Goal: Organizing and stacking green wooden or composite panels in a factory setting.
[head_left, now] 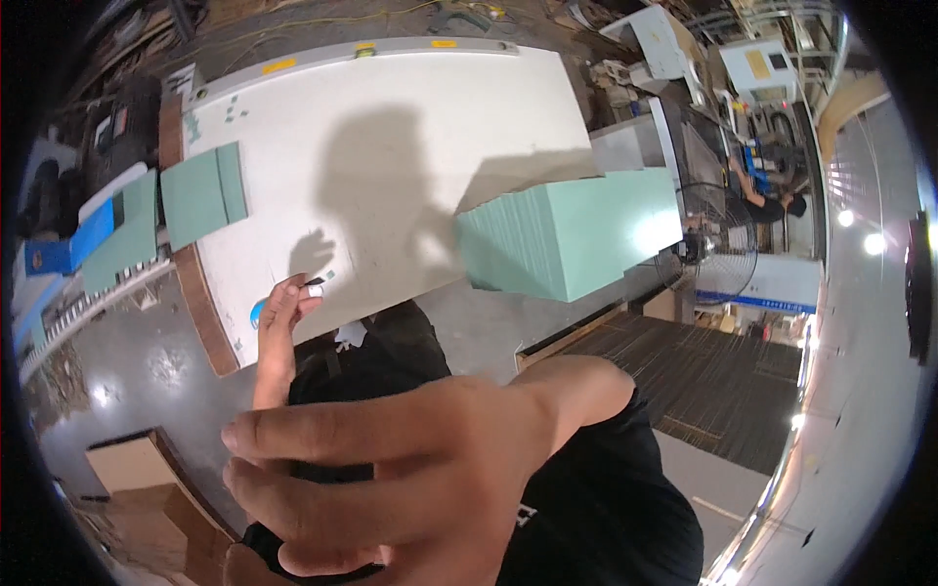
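My left hand (pixel 281 305) is over the near left part of a white-topped table (pixel 469 107). Its fingers are closed on a small white piece with a black tip (pixel 315 289); I cannot make out its kind. A rounded blue bit (pixel 256 314) shows at the other side of that hand, and whether it belongs to the held piece is unclear. Large and close, my right hand (pixel 401 469) crosses the lower middle with its fingers apart, and nothing shows in it. Some of its fingertips are cut off or shaded near the lower edge.
A thick stack of green sheets (pixel 616 230) sits at the table's right. More green sheets (pixel 202 195) lie at its left edge. A long level (pixel 362 57) runs along the far edge. A fan (pixel 705 234) and another person (pixel 772 207) are at the right, near piled dark sheets (pixel 703 381).
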### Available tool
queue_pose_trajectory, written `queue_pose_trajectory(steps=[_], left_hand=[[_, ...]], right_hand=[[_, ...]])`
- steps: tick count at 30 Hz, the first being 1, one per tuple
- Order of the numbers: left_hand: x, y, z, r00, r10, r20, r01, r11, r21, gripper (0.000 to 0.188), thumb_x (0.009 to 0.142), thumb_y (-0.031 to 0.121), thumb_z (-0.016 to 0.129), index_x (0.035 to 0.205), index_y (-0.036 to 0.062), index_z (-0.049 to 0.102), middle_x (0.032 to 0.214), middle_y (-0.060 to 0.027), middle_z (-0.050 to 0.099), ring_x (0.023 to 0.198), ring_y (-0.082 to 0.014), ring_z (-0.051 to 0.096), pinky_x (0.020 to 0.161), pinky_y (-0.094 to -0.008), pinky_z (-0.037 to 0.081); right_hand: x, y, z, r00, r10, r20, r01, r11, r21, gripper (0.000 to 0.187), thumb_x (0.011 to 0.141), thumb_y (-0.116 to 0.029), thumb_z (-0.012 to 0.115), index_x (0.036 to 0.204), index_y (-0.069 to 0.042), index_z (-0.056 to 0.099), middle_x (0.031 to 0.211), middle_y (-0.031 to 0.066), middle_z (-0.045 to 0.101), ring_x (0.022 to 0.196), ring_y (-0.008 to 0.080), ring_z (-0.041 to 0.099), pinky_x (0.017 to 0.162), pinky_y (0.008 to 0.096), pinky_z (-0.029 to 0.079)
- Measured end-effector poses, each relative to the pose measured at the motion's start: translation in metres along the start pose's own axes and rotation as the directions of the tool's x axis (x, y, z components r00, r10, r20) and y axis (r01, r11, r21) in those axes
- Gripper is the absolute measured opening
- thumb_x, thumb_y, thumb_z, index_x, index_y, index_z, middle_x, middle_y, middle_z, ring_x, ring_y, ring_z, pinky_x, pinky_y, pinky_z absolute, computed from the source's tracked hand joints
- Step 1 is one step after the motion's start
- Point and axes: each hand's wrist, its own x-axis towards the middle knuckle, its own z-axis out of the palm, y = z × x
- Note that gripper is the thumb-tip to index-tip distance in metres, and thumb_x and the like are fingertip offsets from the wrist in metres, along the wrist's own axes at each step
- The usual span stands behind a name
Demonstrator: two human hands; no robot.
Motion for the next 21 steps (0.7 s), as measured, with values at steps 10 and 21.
queue_pose_trajectory(steps=[10,21], left_hand=[[0.012,0.0,-0.102,0.984,0.088,-0.152,-0.08,0.995,0.056,0.045,0.106,0.036,0.064,0.131,-0.0013,0.065,0.123,-0.0078,0.068,0.101,-0.0158,0.066,0.096,-0.0312,0.05],[0.149,0.061,-0.249,0.681,0.732,-0.04,-0.351,0.374,0.858,0.047,0.1,0.032,0.069,0.134,-0.0007,0.063,0.134,-0.0227,0.065,0.129,-0.04,0.057,0.112,-0.0453,0.043]], right_hand=[[-0.049,-0.006,0.033,0.866,0.257,0.428,-0.335,0.935,0.115,0.029,0.078,-0.018,0.086,0.098,-0.011,0.067,0.098,0.0066,0.071,0.093,0.028,0.076,0.087,0.0413,0.066],[-0.164,-0.016,-0.041,-0.215,0.733,0.645,-0.399,0.537,-0.743,0.069,0.087,-0.033,0.079,0.146,-0.011,0.054,0.146,0.0164,0.057,0.129,0.0392,0.058,0.113,0.0482,0.045]])
